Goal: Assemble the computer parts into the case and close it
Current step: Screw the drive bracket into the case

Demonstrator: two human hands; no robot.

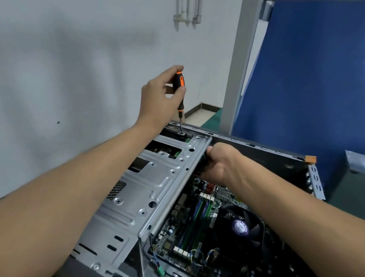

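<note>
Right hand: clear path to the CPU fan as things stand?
Probably yes. The uncovered CPU fan lies near the right hand, with nothing between them. But the hand grips a dark part beside the drive cage and must let go first.

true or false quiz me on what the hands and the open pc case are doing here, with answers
1. The grey computer case lies open, showing a green motherboard and a black cooler fan. True.
2. The left hand grips the orange and black screwdriver. True.
3. The screwdriver's tip touches the motherboard. False: it meets the far edge of the silver metal drive cage.
4. The right hand rests open on the fan. False: it curls round a dark part inside the case, beside the cage.
</note>
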